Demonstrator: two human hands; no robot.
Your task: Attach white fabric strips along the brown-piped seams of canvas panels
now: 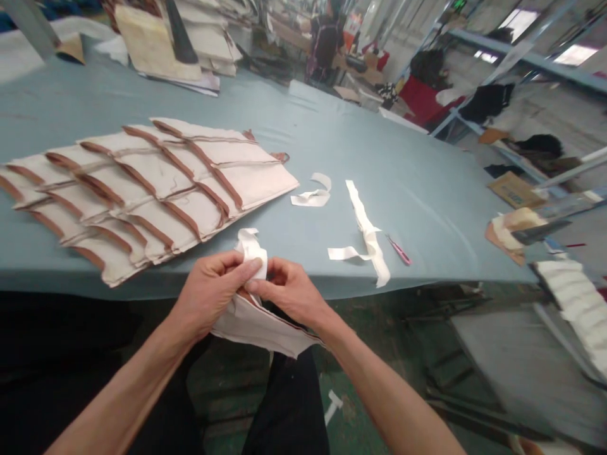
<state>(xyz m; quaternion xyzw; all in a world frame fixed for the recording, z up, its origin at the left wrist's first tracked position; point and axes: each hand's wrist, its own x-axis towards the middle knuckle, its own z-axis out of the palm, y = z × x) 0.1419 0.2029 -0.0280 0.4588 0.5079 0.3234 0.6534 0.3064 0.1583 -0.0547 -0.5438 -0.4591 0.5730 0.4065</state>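
Close together at the table's front edge, my left hand (pixel 213 284) and my right hand (pixel 289 287) are both closed on a cream fabric piece (pixel 270 332) with a brown edge, which hangs below them. A white strip (pixel 253 253) sticks up between the fingers, with my left thumb pressed on it. My right thumb and fingers pinch at the piece's top, just right of the strip. To the left, overlapping rows of cream pieces with brown edges (pixel 190 183) lie on the table.
Loose white strips (pixel 363 221) and a curled one (pixel 313 197) lie on the blue-green table (pixel 417 189). Beside them is a pink-handled small tool (pixel 399 250). Stacked pieces (pixel 208 38) stand at the back left. Shelving (pixel 521 57) and a person (pixel 326 44) are beyond.
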